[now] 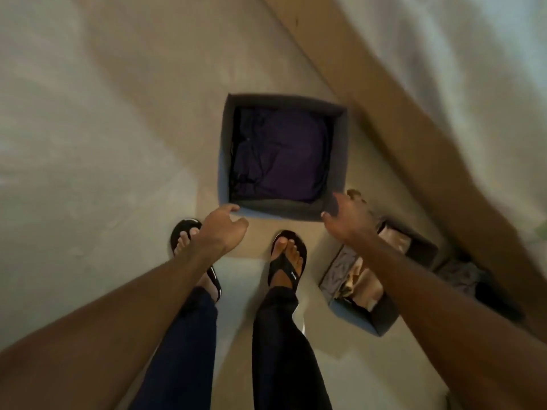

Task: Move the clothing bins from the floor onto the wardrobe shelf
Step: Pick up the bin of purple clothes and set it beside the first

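A grey fabric bin (337, 149) with dark purple clothing (284, 158) inside stands on the floor straight ahead of my feet. My left hand (225, 229) hovers at its near left corner, fingers loosely curled and holding nothing. My right hand (346, 217) is spread open at the bin's near right corner; whether it touches the rim I cannot tell. A second grey bin (381, 321) with beige and grey clothes sits on the floor to the right, partly hidden under my right forearm.
A brown wooden board (399, 93) runs diagonally along the floor at upper right, with pale cloth (473, 54) beyond it. Dark clothing (479, 282) lies past the second bin. My feet in black flip-flops (287, 258) stand just short of the first bin.
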A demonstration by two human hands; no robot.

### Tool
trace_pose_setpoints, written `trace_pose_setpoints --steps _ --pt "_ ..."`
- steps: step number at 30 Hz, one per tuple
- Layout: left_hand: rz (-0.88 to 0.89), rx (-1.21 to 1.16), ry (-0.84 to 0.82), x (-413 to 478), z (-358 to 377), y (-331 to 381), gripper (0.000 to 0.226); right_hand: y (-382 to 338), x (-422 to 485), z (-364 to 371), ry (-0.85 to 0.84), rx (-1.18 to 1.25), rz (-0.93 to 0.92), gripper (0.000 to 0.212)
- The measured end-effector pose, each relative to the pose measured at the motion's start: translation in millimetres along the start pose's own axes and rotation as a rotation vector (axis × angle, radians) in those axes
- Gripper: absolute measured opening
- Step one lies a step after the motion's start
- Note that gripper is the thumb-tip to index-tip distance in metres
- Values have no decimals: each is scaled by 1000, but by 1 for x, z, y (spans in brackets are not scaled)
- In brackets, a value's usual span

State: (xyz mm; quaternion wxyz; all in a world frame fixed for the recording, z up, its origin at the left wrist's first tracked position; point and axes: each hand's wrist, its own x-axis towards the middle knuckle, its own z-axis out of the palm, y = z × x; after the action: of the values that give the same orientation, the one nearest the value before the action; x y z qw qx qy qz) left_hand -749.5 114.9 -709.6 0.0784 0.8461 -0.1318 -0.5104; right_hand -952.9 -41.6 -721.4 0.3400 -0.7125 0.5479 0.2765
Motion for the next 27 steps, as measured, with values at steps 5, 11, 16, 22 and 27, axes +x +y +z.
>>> trace_pose_setpoints --steps 5,11,16,22,27 --pt "-96 -112 -68 50 50 -20 48 11 46 47 19 29 67 48" --pt "-41 -311 159 67 28 -22 54 -1 22 77 19 198 99 44" --pt "-2 -210 72 72 2 -20 56 -26 0 103 -177 284 -52 62" --pt "-44 -80 -69 65 18 -25 60 -41 18 104 165 392 140 36" --pt "-102 -132 45 61 24 -37 55 -33 17 98 -146 248 -102 26"
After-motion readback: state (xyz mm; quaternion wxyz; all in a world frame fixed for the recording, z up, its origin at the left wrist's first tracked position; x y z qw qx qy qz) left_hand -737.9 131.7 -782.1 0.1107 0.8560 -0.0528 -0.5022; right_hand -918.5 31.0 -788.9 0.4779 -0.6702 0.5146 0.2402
